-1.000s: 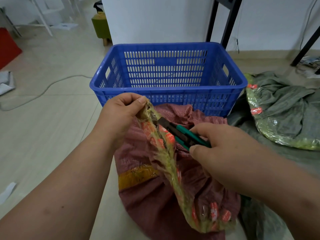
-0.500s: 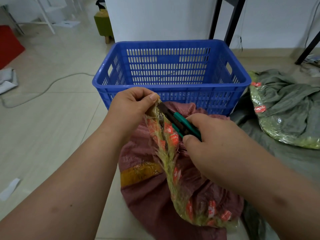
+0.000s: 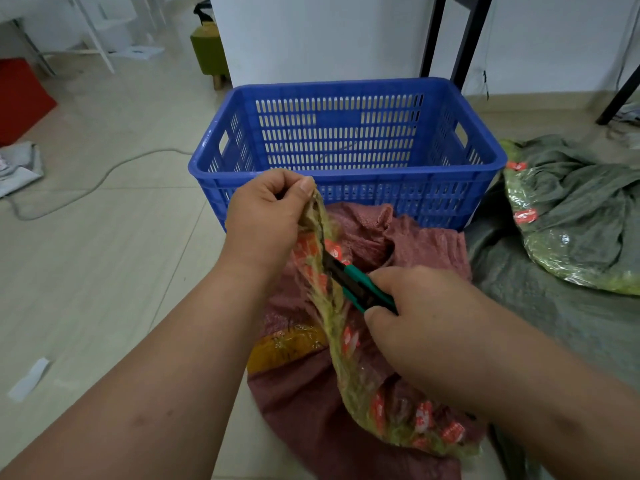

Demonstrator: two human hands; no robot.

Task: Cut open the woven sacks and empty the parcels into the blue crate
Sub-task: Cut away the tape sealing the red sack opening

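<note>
A maroon woven sack (image 3: pixel 311 410) lies on the floor in front of the blue crate (image 3: pixel 346 188). Its taped seam (image 3: pixel 341 344), yellow-green with red labels, is pulled up taut. My left hand (image 3: pixel 266 216) pinches the top end of that seam. My right hand (image 3: pixel 426 323) grips a green-and-black utility knife (image 3: pixel 353 282), whose blade end sits against the seam below my left hand. The crate holds no parcels that I can see.
A grey-green woven sack (image 3: pixel 571 216) with taped yellow-green seam lies to the right, on more grey sacking (image 3: pixel 540 306). A grey cable (image 3: pixel 104 178) runs over the tiled floor at left. Black table legs (image 3: pixel 464 39) stand behind the crate.
My left hand has lifted the seam end higher toward the crate. The knife has slid down along the seam, away from my left hand.
</note>
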